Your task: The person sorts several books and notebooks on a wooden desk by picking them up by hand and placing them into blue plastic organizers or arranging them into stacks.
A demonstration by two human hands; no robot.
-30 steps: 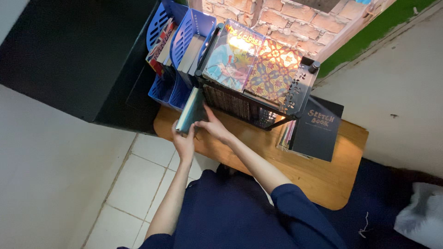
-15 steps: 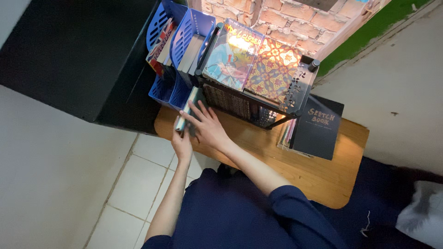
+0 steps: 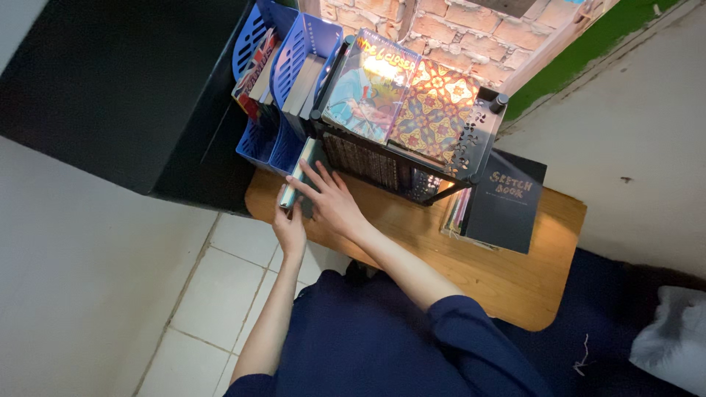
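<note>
A slim, stiff teal book point(image 3: 296, 176) stands upright beside blue file holders point(image 3: 276, 143). The left hand point(image 3: 290, 226) grips its lower edge; the right hand point(image 3: 331, 200) lies flat, fingers spread, against its cover. It looks light; best held by its edges.

Warm glare on book covers point(image 3: 401, 92) atop rack; corners dim; wide-angle distortion; sharp focus.

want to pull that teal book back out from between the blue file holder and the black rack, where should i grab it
Grip the teal book by its near end, which sticks out toward you past the blue file holder and black wire rack. It stands on edge in a narrow gap, so its sides are closed in farther back. Come from the front of the wooden table, pinching both faces, about where the left hand and right hand are.
</note>
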